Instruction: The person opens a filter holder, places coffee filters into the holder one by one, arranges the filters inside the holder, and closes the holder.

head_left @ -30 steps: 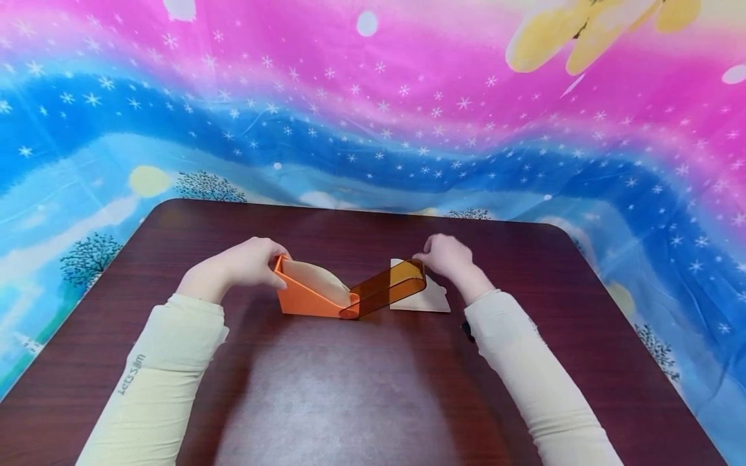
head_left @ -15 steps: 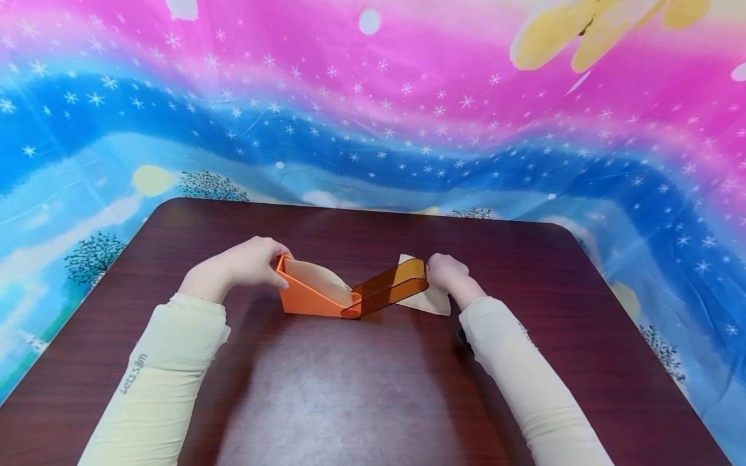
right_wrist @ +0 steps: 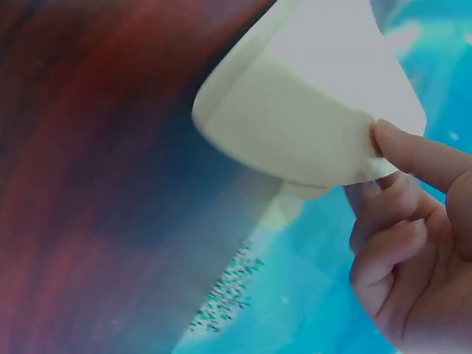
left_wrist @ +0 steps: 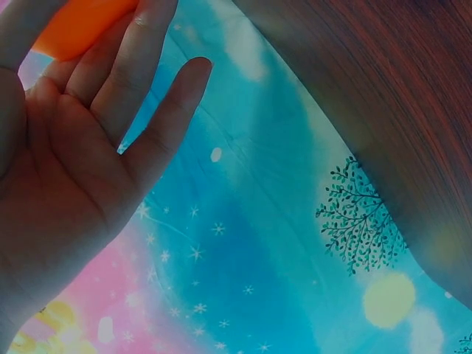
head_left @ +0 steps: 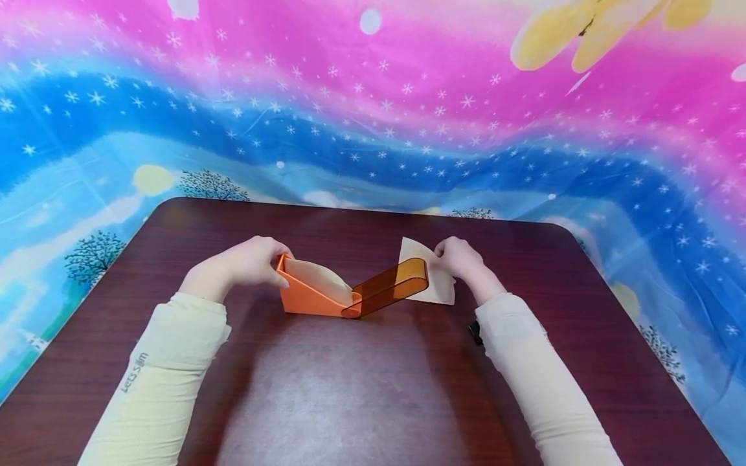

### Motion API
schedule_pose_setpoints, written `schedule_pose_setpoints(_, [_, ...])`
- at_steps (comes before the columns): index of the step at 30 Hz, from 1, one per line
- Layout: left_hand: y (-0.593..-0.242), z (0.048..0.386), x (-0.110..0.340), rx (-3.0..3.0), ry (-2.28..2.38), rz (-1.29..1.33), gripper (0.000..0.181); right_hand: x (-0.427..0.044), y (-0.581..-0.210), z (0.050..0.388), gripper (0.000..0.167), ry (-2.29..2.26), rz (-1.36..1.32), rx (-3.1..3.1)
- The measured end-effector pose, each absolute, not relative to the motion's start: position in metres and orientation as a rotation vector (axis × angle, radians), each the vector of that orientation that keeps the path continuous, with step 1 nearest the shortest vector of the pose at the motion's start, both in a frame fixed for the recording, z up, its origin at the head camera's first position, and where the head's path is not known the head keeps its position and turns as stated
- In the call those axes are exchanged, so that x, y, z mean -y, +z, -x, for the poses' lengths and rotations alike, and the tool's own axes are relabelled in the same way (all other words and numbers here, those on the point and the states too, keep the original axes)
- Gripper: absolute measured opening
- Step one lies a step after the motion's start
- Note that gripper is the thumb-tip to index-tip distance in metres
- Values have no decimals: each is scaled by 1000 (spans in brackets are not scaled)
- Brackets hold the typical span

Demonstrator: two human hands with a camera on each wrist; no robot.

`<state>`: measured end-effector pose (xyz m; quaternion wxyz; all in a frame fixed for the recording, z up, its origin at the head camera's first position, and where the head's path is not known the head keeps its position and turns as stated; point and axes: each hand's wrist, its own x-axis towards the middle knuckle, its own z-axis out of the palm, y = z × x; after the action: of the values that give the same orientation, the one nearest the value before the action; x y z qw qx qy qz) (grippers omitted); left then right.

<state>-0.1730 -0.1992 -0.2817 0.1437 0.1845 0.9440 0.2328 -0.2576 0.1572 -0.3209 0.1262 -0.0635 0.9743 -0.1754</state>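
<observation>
An orange coffee filter holder [head_left: 309, 301] stands on the table, its translucent brown lid [head_left: 387, 286] swung out to the right. Cream paper filters [head_left: 317, 278] sit inside it. My left hand [head_left: 247, 262] holds the holder's tall left end between thumb and fingers; the left wrist view catches only a piece of the orange holder [left_wrist: 81, 29] behind the fingers. Just right of the lid, my right hand [head_left: 462, 260] pinches a paper coffee filter [head_left: 440, 283] by its edge. In the right wrist view the thumb and fingers nip the rim of this fan-shaped filter [right_wrist: 295, 118].
The dark wooden table [head_left: 344, 388] has rounded far corners. Behind it hangs a colourful snowflake backdrop [head_left: 326, 129]. From the head view, part of the pinched filter lies behind the lid's tip.
My right hand dips toward the filter, then lifts back up with it. The filter has risen and tilted up behind the lid. My left hand keeps its hold on the holder.
</observation>
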Motion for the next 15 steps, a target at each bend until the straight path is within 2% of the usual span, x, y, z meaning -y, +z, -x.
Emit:
schedule_pose_setpoints(4, [-281,173,199,-2719,673,-533,32,-162,-305,258,13,-671,238,-2852])
schedule_pose_setpoints(15, [-282,174,199,-2729,665,-538,31,-158,-251,242,16,-842,263,-2872])
